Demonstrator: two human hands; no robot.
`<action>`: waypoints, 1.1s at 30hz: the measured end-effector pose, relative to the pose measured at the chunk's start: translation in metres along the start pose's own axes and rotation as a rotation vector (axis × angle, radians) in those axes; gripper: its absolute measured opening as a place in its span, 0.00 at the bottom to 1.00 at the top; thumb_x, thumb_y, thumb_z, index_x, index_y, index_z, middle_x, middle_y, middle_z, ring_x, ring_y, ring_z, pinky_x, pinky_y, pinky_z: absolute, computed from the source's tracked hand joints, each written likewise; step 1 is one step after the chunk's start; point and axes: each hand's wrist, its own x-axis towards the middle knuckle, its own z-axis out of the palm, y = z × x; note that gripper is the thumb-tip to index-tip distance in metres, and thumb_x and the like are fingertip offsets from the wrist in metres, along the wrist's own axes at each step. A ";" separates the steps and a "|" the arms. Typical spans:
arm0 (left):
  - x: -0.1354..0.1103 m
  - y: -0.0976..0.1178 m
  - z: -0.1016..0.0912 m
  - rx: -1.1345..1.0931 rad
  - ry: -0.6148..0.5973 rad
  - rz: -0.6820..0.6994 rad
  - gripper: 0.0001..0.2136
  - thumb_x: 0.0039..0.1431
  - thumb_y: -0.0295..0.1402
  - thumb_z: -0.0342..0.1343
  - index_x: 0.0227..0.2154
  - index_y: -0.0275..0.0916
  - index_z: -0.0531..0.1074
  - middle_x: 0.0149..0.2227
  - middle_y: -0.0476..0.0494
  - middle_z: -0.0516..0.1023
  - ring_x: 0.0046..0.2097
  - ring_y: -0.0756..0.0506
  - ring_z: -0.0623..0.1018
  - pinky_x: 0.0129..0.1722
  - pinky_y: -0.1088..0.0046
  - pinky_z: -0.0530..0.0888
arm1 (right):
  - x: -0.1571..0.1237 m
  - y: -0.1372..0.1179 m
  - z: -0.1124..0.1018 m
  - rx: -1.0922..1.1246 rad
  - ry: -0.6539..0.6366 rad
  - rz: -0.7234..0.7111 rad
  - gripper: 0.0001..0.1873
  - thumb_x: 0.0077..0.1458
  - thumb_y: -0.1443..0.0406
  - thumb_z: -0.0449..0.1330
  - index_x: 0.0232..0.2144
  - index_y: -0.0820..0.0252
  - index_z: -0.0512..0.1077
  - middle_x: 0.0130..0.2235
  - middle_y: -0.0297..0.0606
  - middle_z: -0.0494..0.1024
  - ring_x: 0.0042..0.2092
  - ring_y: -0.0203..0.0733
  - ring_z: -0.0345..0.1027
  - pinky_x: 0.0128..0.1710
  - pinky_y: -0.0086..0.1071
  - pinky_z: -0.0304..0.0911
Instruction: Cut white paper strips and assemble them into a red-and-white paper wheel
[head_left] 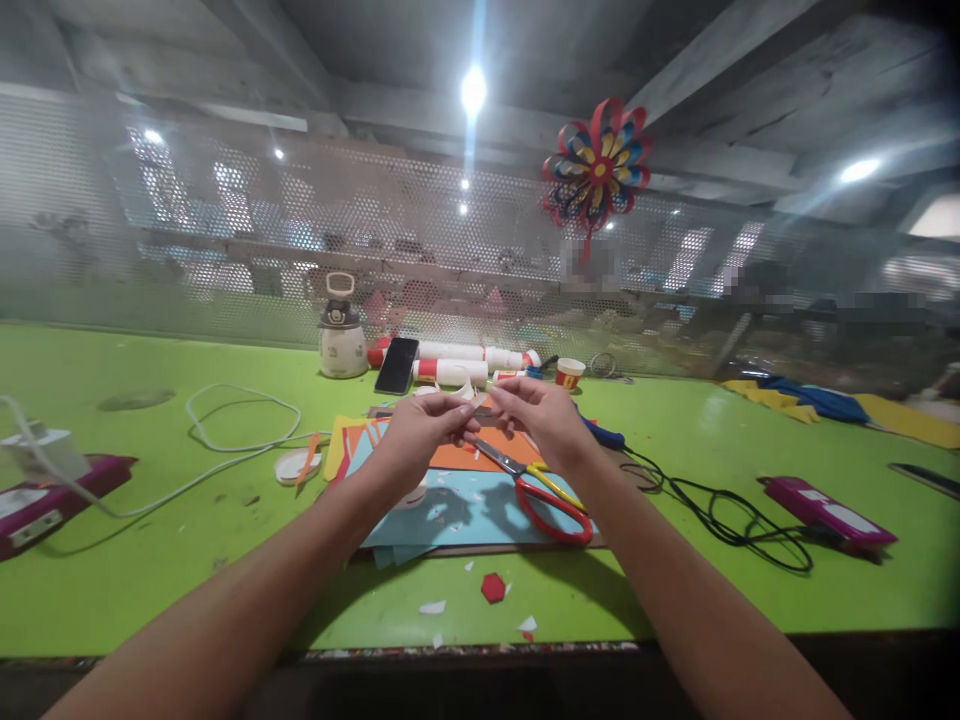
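My left hand (420, 430) and my right hand (541, 415) are raised over the green table (112, 560), fingertips meeting. Both pinch a small pale strip (463, 398), perhaps tape or paper, stretched between them. Below them lie sheets of coloured paper, orange (480, 455) and light blue (465, 510). Red and yellow scissors (544, 490) rest on the sheets, just under my right wrist. A roll of tape (296, 466) lies left of the paper.
A phone (397, 364), white glue tubes (457, 370), a small cup (569, 373) and a white jar (342, 330) stand at the back. White cable (225, 440) and black cable (720, 510) trail across the table. Pink devices (825, 510) sit at both sides. A paper pinwheel (598, 165) hangs above.
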 end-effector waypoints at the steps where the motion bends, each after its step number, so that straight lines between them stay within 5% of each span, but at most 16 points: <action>1: 0.001 0.000 -0.002 -0.002 0.005 -0.004 0.09 0.44 0.34 0.64 0.25 0.32 0.76 0.22 0.44 0.76 0.24 0.51 0.72 0.26 0.74 0.67 | 0.000 0.001 -0.007 -0.067 -0.017 0.008 0.17 0.52 0.53 0.56 0.33 0.62 0.70 0.25 0.33 0.70 0.23 0.32 0.62 0.23 0.31 0.62; 7: 0.008 0.000 -0.013 -0.003 0.019 -0.017 0.08 0.45 0.33 0.64 0.27 0.32 0.75 0.22 0.45 0.76 0.25 0.52 0.73 0.26 0.76 0.66 | -0.026 0.013 -0.046 -0.631 -0.262 0.063 0.07 0.45 0.64 0.61 0.29 0.61 0.75 0.26 0.39 0.72 0.30 0.42 0.64 0.28 0.33 0.55; 16: 0.014 -0.003 -0.027 0.023 -0.035 -0.137 0.08 0.44 0.33 0.64 0.24 0.33 0.75 0.25 0.42 0.78 0.29 0.49 0.76 0.27 0.76 0.66 | -0.043 0.042 -0.055 -1.004 -0.508 0.187 0.34 0.36 0.71 0.59 0.51 0.53 0.67 0.37 0.43 0.76 0.36 0.49 0.69 0.26 0.30 0.53; 21: 0.018 -0.014 -0.032 -0.007 -0.027 -0.264 0.08 0.42 0.32 0.65 0.23 0.33 0.74 0.29 0.39 0.79 0.34 0.46 0.78 0.31 0.74 0.68 | -0.040 0.052 -0.053 -1.036 -0.471 0.236 0.26 0.44 0.65 0.57 0.49 0.57 0.67 0.45 0.48 0.75 0.42 0.53 0.69 0.31 0.33 0.57; 28: 0.022 -0.016 -0.032 -0.071 0.026 -0.275 0.06 0.40 0.29 0.66 0.19 0.33 0.75 0.28 0.39 0.78 0.36 0.45 0.76 0.40 0.68 0.70 | -0.042 0.049 -0.057 -1.008 -0.371 0.306 0.23 0.49 0.64 0.52 0.49 0.58 0.69 0.36 0.46 0.77 0.37 0.52 0.69 0.31 0.35 0.58; 33: 0.019 -0.006 -0.026 -0.080 0.062 -0.217 0.06 0.40 0.28 0.66 0.18 0.33 0.74 0.29 0.41 0.78 0.37 0.47 0.75 0.44 0.67 0.68 | -0.050 0.028 -0.061 -0.514 -0.336 0.312 0.27 0.44 0.66 0.55 0.50 0.60 0.65 0.38 0.41 0.75 0.39 0.47 0.68 0.37 0.34 0.63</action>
